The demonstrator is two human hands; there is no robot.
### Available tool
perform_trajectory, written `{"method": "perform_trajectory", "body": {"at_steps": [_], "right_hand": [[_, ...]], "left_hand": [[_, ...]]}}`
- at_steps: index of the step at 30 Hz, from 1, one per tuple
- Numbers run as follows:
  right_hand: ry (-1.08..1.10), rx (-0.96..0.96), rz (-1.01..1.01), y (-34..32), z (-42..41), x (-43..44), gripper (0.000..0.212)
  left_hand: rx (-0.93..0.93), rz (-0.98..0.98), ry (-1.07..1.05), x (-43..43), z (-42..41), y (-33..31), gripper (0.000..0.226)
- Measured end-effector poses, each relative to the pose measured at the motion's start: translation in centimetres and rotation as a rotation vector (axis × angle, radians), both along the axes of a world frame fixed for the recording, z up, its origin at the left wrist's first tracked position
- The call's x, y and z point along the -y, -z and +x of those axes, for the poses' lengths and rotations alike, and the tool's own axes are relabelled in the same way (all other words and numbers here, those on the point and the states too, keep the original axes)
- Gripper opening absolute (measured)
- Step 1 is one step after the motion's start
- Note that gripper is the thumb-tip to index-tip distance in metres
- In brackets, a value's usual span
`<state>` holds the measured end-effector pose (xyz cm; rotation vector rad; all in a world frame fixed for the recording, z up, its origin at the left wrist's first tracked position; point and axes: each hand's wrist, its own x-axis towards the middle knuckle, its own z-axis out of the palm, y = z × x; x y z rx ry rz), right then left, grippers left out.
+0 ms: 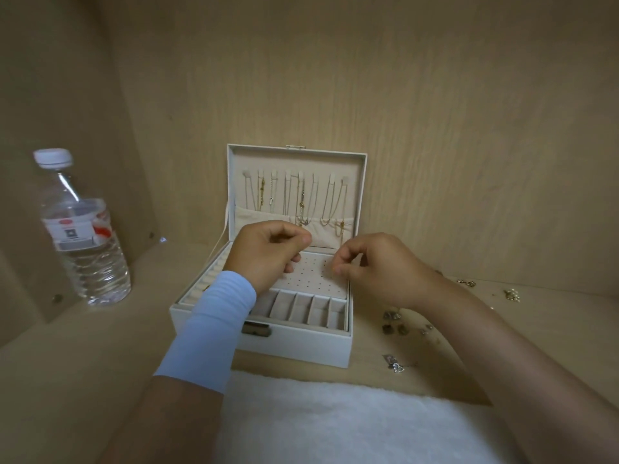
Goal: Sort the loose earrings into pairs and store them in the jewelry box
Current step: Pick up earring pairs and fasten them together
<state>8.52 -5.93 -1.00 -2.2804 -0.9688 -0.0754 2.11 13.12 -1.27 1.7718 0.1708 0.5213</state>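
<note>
Fingers [303, 241] of the left hand [264, 252] curl inward with thumb against forefinger, and the right hand [378, 266] is bunched the same way. I cannot tell whether either pinches anything (an earring there would be too small to show). A wooden shelf [100, 363] bears everything, with a white fluffy mat [335, 420] along its near edge. The white jewelry box [294, 346] stands open at the middle, its lid [351, 195] upright and hung with necklaces [301, 199]. Both hands are over the perforated earring panel [315, 272] at the back of the top tray, behind a row of small compartments [301, 309]. A water bottle [83, 236] stands upright well to the left. Loose earrings [395, 321] lie scattered on the shelf to the right of the box, a heart-shaped earring [398, 366] nearest the mat.
</note>
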Motion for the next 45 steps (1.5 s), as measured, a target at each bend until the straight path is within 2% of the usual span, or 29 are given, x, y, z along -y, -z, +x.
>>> {"method": "perform_trajectory", "body": {"at_steps": [3, 8, 12, 16, 20, 24, 27, 33, 36, 42, 45], "right_hand": [[-0.039, 0.111, -0.132, -0.1, -0.5, -0.2, 0.003], [-0.062, 0.213, -0.19, 0.5, -0.9, -0.7, 0.003], [-0.055, 0.231, -0.183, 0.8, -0.9, -0.8, 0.003], [-0.067, 0.13, -0.215, 0.4, -0.6, -0.5, 0.009], [-0.041, -0.111, -0.064, 0.2, -0.2, -0.2, 0.007], [0.01, -0.063, 0.168, -0.2, -0.3, -0.2, 0.007], [-0.055, -0.119, 0.37, -1.1, -0.9, -0.4, 0.019], [-0.018, -0.085, 0.515, -1.3, -1.1, -0.2, 0.012], [-0.034, -0.119, 0.541, -1.3, -1.2, 0.0, 0.007], [-0.053, -0.131, 0.421, -0.9, -1.0, 0.3, 0.007], [-0.043, -0.114, 0.453, -0.8, -1.0, 0.4, 0.019]], "left_hand": [[0.018, -0.052, -0.001, -0.1, -0.2, 0.1, 0.006], [0.012, -0.158, 0.058, 0.4, -0.4, 0.2, 0.008], [-0.002, -0.177, 0.042, 0.3, -0.5, 0.1, 0.007], [-0.015, -0.182, 0.032, 0.5, -0.7, 0.1, 0.011], [-0.039, -0.251, 0.04, 0.9, -0.8, 0.1, 0.008], [-0.108, -0.313, 0.181, 1.6, -0.9, 0.1, 0.005], [-0.088, -0.312, 0.214, 2.1, -0.9, 0.0, 0.009], [-0.101, -0.351, 0.219, 2.8, -0.9, 0.0, 0.016], [-0.124, -0.301, 0.221, 2.6, -0.9, 0.1, 0.016], [-0.077, -0.03, 0.154, 2.3, -0.9, 0.3, 0.011], [-0.08, 0.044, 0.163, 2.2, -0.9, 0.2, 0.012]]}}
